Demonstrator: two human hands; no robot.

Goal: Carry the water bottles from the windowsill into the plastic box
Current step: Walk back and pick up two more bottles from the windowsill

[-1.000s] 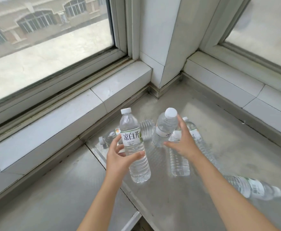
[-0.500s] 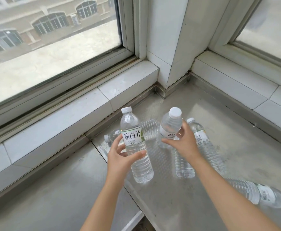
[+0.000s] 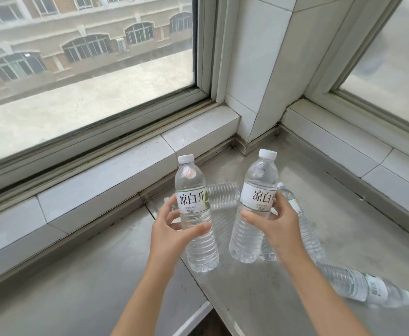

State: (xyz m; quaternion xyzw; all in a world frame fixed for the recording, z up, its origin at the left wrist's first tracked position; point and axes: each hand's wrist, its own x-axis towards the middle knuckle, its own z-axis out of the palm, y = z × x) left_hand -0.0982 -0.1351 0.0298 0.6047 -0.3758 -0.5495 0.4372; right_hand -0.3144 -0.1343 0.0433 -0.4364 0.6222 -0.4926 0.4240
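My left hand [image 3: 172,232] grips a clear water bottle [image 3: 193,204] with a white cap and white label, held upright above the metal windowsill [image 3: 259,299]. My right hand [image 3: 275,224] grips a second upright bottle [image 3: 257,197] of the same kind. Both are lifted off the sill. Three more bottles lie on the sill: one [image 3: 223,194] behind and between the held bottles, one [image 3: 306,229] behind my right hand, one [image 3: 363,286] at the lower right beside my right forearm. The plastic box is not in view.
White tiled ledges [image 3: 116,173] run along both windows and meet at a tiled corner pillar [image 3: 259,69]. A seam divides the metal sill [image 3: 77,275] into panels. A dark gap [image 3: 213,321] shows at the sill's near edge.
Both hands have raised their bottles. The right bottle has swung from tilted to upright, label facing me. The camera has tipped upward, showing more window.
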